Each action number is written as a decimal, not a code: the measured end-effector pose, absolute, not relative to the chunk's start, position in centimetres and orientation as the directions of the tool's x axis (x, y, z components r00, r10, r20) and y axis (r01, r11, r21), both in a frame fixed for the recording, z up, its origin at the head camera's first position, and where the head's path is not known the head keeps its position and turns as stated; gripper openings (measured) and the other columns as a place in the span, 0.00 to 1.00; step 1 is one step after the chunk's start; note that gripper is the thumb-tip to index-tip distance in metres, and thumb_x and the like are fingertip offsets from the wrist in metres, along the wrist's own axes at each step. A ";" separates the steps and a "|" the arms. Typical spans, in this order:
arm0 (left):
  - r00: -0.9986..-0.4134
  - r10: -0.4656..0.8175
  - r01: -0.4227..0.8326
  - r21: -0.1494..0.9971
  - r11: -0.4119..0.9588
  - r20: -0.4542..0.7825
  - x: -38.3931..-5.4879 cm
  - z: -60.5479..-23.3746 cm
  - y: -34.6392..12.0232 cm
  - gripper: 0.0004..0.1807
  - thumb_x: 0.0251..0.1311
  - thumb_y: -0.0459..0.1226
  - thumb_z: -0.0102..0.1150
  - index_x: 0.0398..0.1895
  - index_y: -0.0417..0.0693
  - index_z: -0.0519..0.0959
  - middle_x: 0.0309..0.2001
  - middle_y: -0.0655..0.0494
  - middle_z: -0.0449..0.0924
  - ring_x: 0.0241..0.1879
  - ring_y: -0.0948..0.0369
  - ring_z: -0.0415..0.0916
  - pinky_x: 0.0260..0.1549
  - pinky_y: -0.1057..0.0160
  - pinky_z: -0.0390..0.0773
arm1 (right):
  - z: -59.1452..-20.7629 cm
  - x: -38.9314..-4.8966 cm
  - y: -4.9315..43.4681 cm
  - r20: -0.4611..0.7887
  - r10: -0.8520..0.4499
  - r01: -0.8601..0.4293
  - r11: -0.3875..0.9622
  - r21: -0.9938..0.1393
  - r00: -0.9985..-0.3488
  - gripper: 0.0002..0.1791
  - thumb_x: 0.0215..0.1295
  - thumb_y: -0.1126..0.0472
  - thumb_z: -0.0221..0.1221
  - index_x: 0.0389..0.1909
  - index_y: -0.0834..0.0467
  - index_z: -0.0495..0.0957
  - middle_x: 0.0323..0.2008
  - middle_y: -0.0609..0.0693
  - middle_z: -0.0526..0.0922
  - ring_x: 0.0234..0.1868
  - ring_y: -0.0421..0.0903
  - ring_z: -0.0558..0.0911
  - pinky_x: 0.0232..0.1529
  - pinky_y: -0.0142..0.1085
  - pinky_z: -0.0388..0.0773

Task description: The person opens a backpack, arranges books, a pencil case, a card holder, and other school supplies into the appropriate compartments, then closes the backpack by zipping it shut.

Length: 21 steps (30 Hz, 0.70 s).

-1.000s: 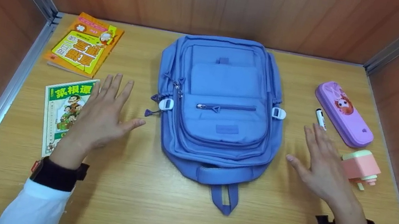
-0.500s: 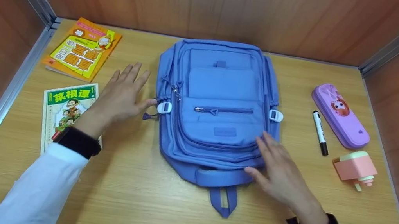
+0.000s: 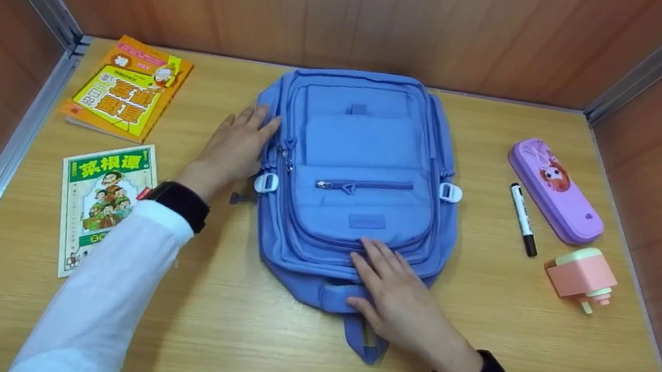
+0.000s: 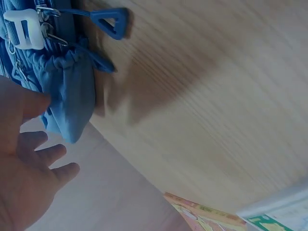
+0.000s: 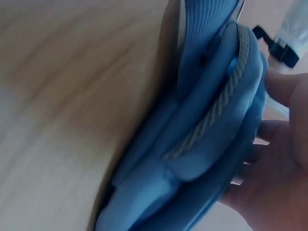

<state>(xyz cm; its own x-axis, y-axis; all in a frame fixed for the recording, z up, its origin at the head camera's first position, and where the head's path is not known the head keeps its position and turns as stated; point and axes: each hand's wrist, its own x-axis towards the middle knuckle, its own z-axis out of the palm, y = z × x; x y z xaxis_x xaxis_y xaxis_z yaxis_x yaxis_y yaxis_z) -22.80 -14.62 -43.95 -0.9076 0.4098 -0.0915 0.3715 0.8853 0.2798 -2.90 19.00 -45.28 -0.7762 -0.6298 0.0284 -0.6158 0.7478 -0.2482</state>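
While the bag (image 3: pixel 365 178) lies flat on the counter (image 3: pixel 254 345), left hand (image 3: pixel 238 149) and right hand (image 3: pixel 399 298) steady it, each grip flat and holding nothing.

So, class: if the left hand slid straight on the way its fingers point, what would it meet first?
The left hand points up and to the right, its fingertips already at the blue backpack. It would likely press straight into the backpack's upper left side; nothing else lies between.
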 end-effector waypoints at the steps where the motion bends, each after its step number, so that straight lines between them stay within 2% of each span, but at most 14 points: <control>1: -0.904 0.417 0.380 0.271 0.884 -0.092 -23.1 -44.0 -14.3 0.43 0.64 0.25 0.60 0.81 0.43 0.54 0.82 0.38 0.42 0.79 0.38 0.40 0.75 0.36 0.44 | -45.4 -2.9 18.8 0.044 -0.640 -0.630 0.740 -0.234 -0.767 0.35 0.77 0.44 0.54 0.75 0.61 0.66 0.79 0.61 0.57 0.78 0.58 0.58 0.74 0.55 0.61; 6: -0.897 0.430 0.401 0.225 0.888 -0.101 -24.0 -44.6 -13.5 0.40 0.65 0.25 0.59 0.79 0.36 0.56 0.80 0.36 0.49 0.79 0.37 0.45 0.75 0.37 0.50 | -45.7 -3.0 18.4 0.162 -0.690 -0.709 0.682 -0.183 -0.705 0.25 0.76 0.55 0.58 0.69 0.60 0.74 0.70 0.58 0.72 0.69 0.54 0.73 0.67 0.49 0.74; 9: -0.899 0.428 0.402 0.213 0.890 -0.092 -23.9 -44.9 -14.0 0.36 0.65 0.25 0.56 0.77 0.31 0.58 0.78 0.34 0.53 0.78 0.37 0.48 0.74 0.37 0.54 | -45.8 -3.2 18.1 0.218 -0.704 -0.737 0.656 -0.165 -0.676 0.21 0.74 0.60 0.60 0.65 0.60 0.77 0.64 0.55 0.79 0.63 0.51 0.79 0.62 0.46 0.79; 14: -0.895 0.438 0.415 0.202 0.887 -0.083 -23.6 -45.1 -14.7 0.32 0.64 0.27 0.56 0.72 0.28 0.65 0.76 0.31 0.58 0.77 0.37 0.50 0.73 0.37 0.57 | -45.7 -3.4 18.3 0.235 -0.703 -0.741 0.647 -0.182 -0.671 0.18 0.72 0.66 0.60 0.61 0.59 0.80 0.59 0.52 0.83 0.59 0.50 0.81 0.59 0.45 0.80; 21: -0.888 0.450 0.425 0.206 0.881 -0.093 -22.7 -45.0 -15.1 0.30 0.63 0.26 0.57 0.70 0.28 0.68 0.75 0.28 0.57 0.76 0.35 0.51 0.74 0.39 0.56 | -45.8 -3.8 19.4 0.250 -0.696 -0.739 0.632 -0.232 -0.673 0.20 0.67 0.73 0.62 0.58 0.59 0.81 0.57 0.53 0.84 0.59 0.50 0.82 0.59 0.45 0.80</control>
<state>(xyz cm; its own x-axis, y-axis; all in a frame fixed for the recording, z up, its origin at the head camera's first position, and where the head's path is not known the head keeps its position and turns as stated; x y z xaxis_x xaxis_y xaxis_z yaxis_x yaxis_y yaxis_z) -22.70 -15.11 -44.98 -0.8881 0.4502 -0.0929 0.4253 0.8814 0.2058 -3.79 19.36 -45.76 -0.6732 -0.6957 0.2504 -0.7394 0.6319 -0.2322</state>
